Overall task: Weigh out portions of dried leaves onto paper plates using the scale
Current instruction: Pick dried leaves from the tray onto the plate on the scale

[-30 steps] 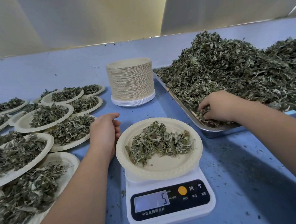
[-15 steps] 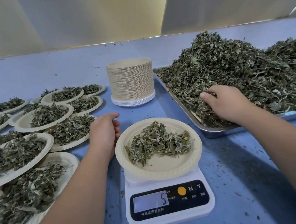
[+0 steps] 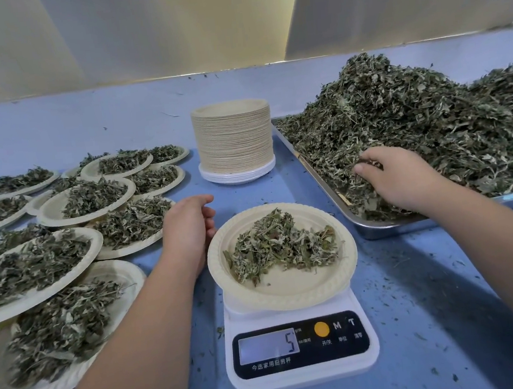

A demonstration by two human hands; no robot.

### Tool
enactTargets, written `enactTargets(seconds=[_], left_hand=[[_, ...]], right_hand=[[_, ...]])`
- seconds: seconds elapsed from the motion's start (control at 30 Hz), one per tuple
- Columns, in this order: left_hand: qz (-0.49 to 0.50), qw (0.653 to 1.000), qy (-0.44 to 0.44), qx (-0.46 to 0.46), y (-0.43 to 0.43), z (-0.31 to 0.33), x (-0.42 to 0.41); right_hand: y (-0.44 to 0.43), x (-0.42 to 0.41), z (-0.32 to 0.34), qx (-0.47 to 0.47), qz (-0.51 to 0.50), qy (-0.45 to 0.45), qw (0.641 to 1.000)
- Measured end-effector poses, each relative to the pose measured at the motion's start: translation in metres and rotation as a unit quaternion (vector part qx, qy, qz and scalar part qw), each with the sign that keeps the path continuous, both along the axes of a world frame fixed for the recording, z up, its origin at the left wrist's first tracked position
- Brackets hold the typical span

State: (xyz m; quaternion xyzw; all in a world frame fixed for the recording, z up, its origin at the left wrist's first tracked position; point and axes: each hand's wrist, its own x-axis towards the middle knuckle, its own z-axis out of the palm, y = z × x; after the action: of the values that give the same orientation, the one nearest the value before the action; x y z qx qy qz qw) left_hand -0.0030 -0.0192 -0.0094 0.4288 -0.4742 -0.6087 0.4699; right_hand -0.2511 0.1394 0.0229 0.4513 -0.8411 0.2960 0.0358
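A big blue tabletop (image 3: 417, 288) holds everything. On the right sits a metal tray (image 3: 388, 228) with a huge pile of dried leaves (image 3: 415, 120). On the left lie many filled plates (image 3: 49, 216), packed close and overlapping. At the back, between them and the tray, stands a tall stack of paper plates (image 3: 232, 136). In front is a white scale (image 3: 301, 346), and its screen shows 5. One paper plate (image 3: 287, 292) sits on the scale with a small heap of leaves (image 3: 281, 245) in it. The left hand (image 3: 186, 227) rests on the tabletop just beside this plate, its grip loose and holding nothing. The right hand (image 3: 402, 176) is in the tray, its grip curled around some dried leaves at the near edge of the pile.
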Motion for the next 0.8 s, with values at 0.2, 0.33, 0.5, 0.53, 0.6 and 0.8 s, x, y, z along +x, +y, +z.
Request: enactTargets(seconds=[0.2,0.33,0.5,0.53,0.6,0.8], left_hand=[[0.001,1.000,0.000,0.001,0.000,0.000,0.000],[0.003,1.000,-0.001,0.003,0.000,0.001,0.000],[0.001,1.000,-0.003,-0.001,0.001,0.001,0.001],[0.001,1.000,-0.001,-0.002,0.001,0.000,0.001],[0.001,1.000,0.000,-0.003,0.001,0.000,0.002],[0.003,1.000,0.001,-0.014,-0.001,-0.003,0.002]], right_hand=[[0.002,0.015,0.014,-0.053,0.034,-0.062,0.996],[0.010,0.038,0.042,-0.094,0.091,-0.085,0.988],[0.024,0.082,0.072,-0.049,0.232,-0.097,0.967],[0.026,0.092,0.075,-0.017,0.261,-0.082,0.962],[0.030,0.110,0.078,0.045,0.302,-0.048,0.951],[0.031,0.141,0.071,0.140,0.318,0.033,0.937]])
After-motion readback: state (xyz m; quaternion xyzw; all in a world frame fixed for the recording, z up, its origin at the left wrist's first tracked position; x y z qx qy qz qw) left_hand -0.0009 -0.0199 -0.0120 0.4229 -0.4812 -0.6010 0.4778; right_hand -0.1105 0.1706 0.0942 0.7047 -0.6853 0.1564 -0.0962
